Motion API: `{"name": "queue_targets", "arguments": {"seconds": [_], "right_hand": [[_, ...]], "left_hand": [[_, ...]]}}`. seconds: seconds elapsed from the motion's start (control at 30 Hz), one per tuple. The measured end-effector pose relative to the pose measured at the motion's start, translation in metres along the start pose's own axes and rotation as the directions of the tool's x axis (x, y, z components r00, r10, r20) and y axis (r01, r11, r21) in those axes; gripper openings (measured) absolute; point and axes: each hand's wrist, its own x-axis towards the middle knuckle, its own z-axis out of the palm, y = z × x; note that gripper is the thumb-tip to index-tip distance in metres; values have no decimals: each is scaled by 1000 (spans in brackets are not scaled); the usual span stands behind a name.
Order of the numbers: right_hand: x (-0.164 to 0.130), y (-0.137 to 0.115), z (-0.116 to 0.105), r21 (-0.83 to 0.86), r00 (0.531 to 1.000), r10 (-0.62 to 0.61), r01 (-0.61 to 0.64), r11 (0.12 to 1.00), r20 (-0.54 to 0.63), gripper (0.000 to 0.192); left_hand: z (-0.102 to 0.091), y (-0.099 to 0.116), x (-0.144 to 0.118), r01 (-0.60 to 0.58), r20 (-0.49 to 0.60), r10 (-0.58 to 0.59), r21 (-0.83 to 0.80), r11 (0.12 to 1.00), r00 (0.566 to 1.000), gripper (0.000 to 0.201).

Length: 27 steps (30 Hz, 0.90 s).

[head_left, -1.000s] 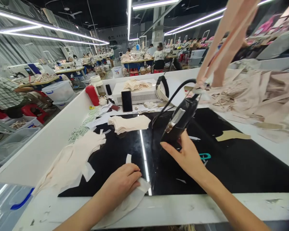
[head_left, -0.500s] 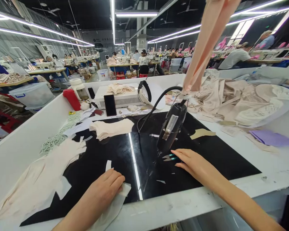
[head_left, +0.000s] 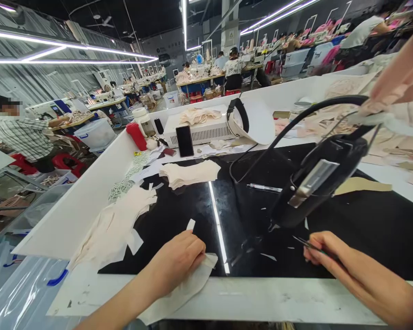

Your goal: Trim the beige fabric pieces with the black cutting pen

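A pale fabric piece [head_left: 189, 286] is being pinned flat at the near edge of the black counter [head_left: 347, 238] by the left hand [head_left: 177, 261], fingers curled down on it, while small snips [head_left: 308, 244] are being pinched in the closed right hand [head_left: 333, 259], just below the hanging black tool [head_left: 316, 183]. Risk is being judged as follows: the fabric is overhanging the counter's near edge, so it could be dragged off if pressure is eased. The snips' tip is being held close under the hanging tool and its cable [head_left: 278, 137], where a snag or nick is being invited.
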Motion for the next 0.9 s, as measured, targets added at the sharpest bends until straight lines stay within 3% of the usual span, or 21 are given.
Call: {"name": "queue_targets", "arguments": {"seconds": [0.03, 0.17, 0.3, 0.37, 0.43, 0.5, 0.63, 0.7, 0.77, 0.9], "right_hand": [[-6, -13, 4, 97, 991, 36, -49, 994, 132, 24], [-13, -73, 34, 367, 981, 176, -195, 910, 83, 19], [3, -118, 67, 478, 927, 108, -282, 832, 358, 37], [12, -130, 79, 481, 882, 44, -297, 825, 469, 31], [18, -137, 86, 492, 867, 7, -289, 821, 498, 26], [19, -140, 91, 501, 872, 6, -286, 817, 489, 32], [17, -144, 91, 540, 900, 62, -313, 781, 432, 31], [15, -145, 91, 579, 910, 96, -334, 744, 403, 33], [12, -146, 92, 618, 894, 139, -400, 677, 426, 38], [6, -150, 98, 676, 817, 212, -567, 471, 537, 52]], "left_hand": [[-1, 1, 0, -2, -5, 1, -16, 1000, 1000, 17], [-7, 7, 2, 2, 16, 0, -98, 995, 1000, 15], [-10, 14, 3, 0, 46, 6, -137, 991, 999, 15], [-11, 17, 2, -8, 36, 14, -159, 987, 999, 16], [-13, 19, 0, -3, 22, 8, -194, 981, 1000, 14], [-16, 18, -3, 36, 40, -27, -236, 971, 999, 8], [-23, 13, -8, 194, 130, -162, -301, 934, 978, 16], [-26, 10, -10, 295, 182, -242, -387, 873, 953, 19], [-26, 9, -11, 366, 215, -297, -548, 752, 930, 24], [-22, 13, -12, 442, 317, -355, -819, 365, 880, 30]]}}
